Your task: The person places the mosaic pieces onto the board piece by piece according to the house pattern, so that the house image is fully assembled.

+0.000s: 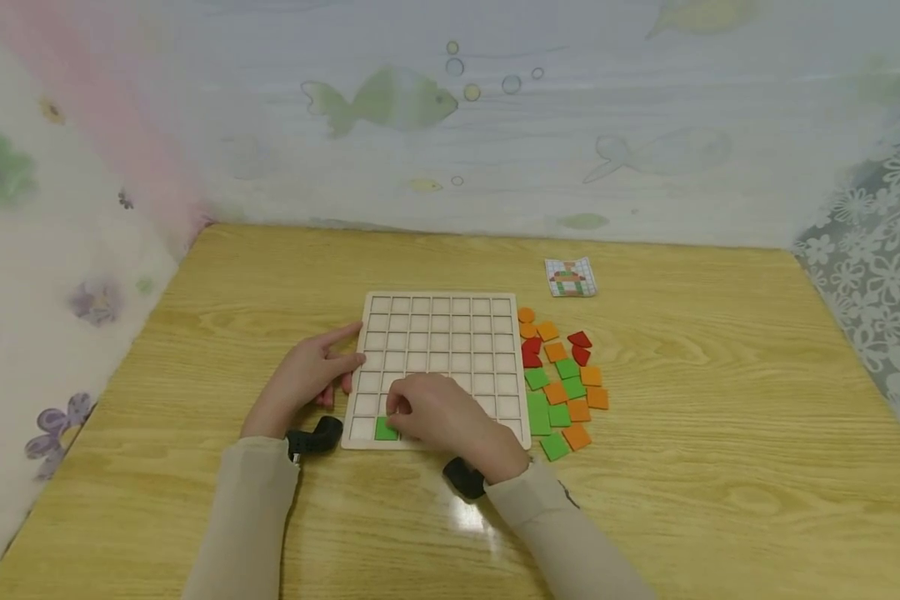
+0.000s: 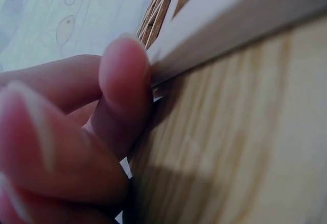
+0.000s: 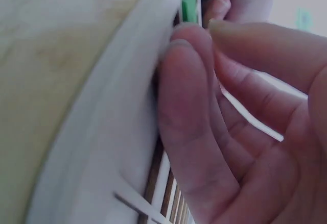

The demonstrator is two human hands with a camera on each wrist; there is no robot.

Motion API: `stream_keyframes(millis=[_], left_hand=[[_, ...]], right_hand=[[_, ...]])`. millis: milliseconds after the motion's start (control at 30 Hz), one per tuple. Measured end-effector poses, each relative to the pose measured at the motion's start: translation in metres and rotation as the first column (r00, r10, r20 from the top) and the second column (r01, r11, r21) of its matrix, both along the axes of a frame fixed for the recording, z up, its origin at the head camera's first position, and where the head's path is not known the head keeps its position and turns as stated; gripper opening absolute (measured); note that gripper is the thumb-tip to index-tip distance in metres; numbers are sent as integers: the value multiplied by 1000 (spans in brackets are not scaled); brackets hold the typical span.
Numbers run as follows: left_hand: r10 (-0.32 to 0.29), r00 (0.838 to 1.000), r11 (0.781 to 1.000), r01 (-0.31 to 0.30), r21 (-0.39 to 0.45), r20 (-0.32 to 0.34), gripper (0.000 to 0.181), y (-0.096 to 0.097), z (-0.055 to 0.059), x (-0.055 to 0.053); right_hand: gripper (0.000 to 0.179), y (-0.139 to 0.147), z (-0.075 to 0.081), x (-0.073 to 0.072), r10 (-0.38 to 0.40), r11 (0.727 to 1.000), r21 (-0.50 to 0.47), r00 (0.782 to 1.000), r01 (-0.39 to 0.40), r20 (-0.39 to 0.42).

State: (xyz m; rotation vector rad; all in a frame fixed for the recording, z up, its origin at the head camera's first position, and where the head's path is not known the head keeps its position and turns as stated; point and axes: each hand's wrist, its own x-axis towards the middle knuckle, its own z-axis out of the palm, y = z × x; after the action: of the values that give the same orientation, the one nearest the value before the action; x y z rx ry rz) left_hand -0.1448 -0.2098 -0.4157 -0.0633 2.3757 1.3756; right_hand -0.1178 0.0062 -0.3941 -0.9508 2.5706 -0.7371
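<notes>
1. Left hand (image 1: 302, 375), fingers relaxed, touches the grid board's (image 1: 441, 294) left edge.
2. Green tile (image 1: 382, 430) lies near left on it.
3. Right hand (image 1: 446, 417) curls beside it; grip cannot be told.

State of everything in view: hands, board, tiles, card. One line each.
Left hand: thumb and finger against board's left edge
Right hand: fingertips at the green tile, grip unclear
Board: flat, grid up, one tile visible in it
Green tile: front row, second cell from left; full seating unclear
Loose tiles, green, orange, red: scattered right of board
Picture card: face up on table
</notes>
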Motion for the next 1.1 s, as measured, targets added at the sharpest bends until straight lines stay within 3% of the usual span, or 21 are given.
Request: stream_keyframes(millis=[333,800,1100], left_hand=[[18,1000,1000,-18,8,10,57,-1,0,2],[30,1000,999,-30,39,-8,56,0,-3,3],[7,1000,998,-7,57,-14,56,-1,-2,4]], right_hand=[[12,13,4,-6,18,998,-60,990,-10,136],[8,46,7,-22,-47,999,-14,984,50,174],[9,79,11,-35,-164,984,-35,963,175,212]])
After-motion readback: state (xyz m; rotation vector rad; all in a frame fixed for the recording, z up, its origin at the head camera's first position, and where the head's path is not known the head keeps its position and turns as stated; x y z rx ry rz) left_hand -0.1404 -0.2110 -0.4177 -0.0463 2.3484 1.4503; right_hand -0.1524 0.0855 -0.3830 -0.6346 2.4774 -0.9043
